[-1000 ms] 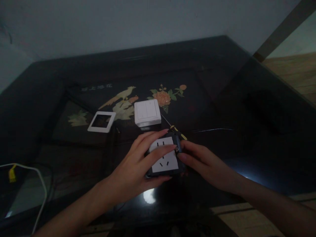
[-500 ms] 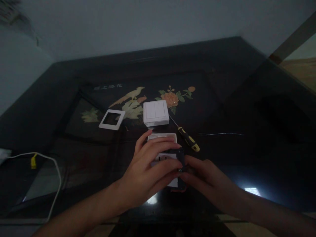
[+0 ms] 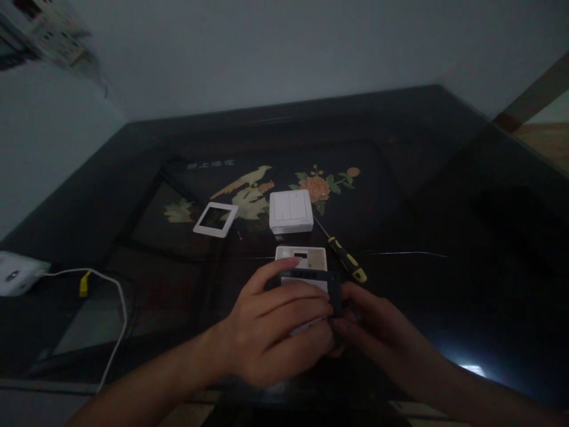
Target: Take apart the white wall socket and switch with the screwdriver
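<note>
My left hand [image 3: 282,329] is closed over a wall socket [image 3: 334,293] with a white face and a dark frame, its fingers lying across the front. My right hand [image 3: 371,326] pinches the socket's right edge; whether a small screw sits between those fingertips is hidden. The socket is tilted, its upper edge raised toward me. Just behind it lies an open white mounting box [image 3: 323,256], partly covered by my left fingers. Beyond that sits a white double-rocker switch [image 3: 291,210] on the table.
A yellow-and-black screwdriver [image 3: 347,260] lies right of the switch. To the left are a white cover frame [image 3: 198,228] and a small screw [image 3: 240,235]. A white power strip [image 3: 20,274] with a cord is at the far left of the glossy dark table [image 3: 422,196].
The socket has tipped up and come toward me, showing more of the mounting box. My left fingers have slid lower over its face. The whole view has shifted slightly.
</note>
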`<state>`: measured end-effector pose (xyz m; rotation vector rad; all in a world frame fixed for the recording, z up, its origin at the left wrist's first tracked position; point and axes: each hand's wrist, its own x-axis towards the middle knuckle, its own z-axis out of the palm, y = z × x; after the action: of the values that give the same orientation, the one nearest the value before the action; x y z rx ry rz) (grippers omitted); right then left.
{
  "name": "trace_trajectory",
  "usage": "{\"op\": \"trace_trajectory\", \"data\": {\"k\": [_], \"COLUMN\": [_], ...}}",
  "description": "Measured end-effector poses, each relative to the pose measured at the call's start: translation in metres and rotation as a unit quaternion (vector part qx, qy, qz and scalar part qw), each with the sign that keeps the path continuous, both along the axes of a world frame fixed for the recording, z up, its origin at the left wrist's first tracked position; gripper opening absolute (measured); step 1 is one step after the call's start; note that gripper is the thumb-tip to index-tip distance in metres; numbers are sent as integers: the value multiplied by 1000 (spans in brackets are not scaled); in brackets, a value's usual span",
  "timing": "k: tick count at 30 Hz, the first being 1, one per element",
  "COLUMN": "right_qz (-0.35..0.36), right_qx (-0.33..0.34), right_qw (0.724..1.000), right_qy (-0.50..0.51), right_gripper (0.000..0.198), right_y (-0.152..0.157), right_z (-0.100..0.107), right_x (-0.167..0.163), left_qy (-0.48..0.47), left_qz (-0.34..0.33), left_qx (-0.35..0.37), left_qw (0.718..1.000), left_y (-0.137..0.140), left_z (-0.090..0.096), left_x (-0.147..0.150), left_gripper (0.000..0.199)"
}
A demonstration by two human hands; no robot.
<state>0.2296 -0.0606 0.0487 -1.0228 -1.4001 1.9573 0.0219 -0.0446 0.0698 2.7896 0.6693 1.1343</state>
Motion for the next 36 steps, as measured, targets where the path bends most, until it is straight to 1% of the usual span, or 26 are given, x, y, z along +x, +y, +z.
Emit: {"op": "trace_trajectory", "data": {"k": [1,2,4,5,7,8,9,11,13,15,17,21,24,28,31,36], "right_qz": [-2,-6,-13,-18,-28,-34,-40,-52,-63,-77,-93,-109,-116,-142,-156,-178], "right_qx": [-1,-3,-4,-3,4,8,12,18,20,27,37,54,72,93,99,124], "right_qw": [1000,1000,1000,1000,999,999,999,998,997,996,994,991,989,984,981,974], "right_qy": [-2,-5,-17,-22,-29,-27,-25,-24,-31,-39,-42,-50,-55,-59,-54,-69], "right_gripper": [27,28,28,27,25,25,24,23,22,22,21,19,19,18,17,14], "right_y": [1,1,3,5,8,9,11,13,16,19,21,23,25,28,29,29], "right_z": [0,0,-1,-1,0,0,0,1,2,3,5,5,4,4,7,11], "right_x": [0,1,3,4,7,9,10,13,16,18,20,22,25,29,32,34], "left_qy": [-4,-12,-36,-45,-4,26,54,74,94,109,120,133,140,144,153,154], "left_qz": [7,28,97,172,300,341,365,368,349,332,324,317,327,363,374,349], "left_qx": [-24,-54,-103,-109,-151,-173,-187,-196,-207,-214,-218,-220,-216,-219,-231,-230], "left_qw": [1000,998,989,978,942,924,910,906,909,912,913,913,909,894,885,895], "left_y": [2,6,18,26,45,54,63,76,83,85,85,86,85,78,74,75], "left_z": [5,9,12,11,1,-6,-15,-32,-46,-55,-59,-63,-62,-57,-56,-61], "left_x": [-3,-8,-23,-33,-55,-66,-75,-89,-95,-95,-93,-91,-92,-93,-92,-89], "left_gripper": [3,5,9,10,3,4,7,10,11,11,11,13,15,25,29,24]}}
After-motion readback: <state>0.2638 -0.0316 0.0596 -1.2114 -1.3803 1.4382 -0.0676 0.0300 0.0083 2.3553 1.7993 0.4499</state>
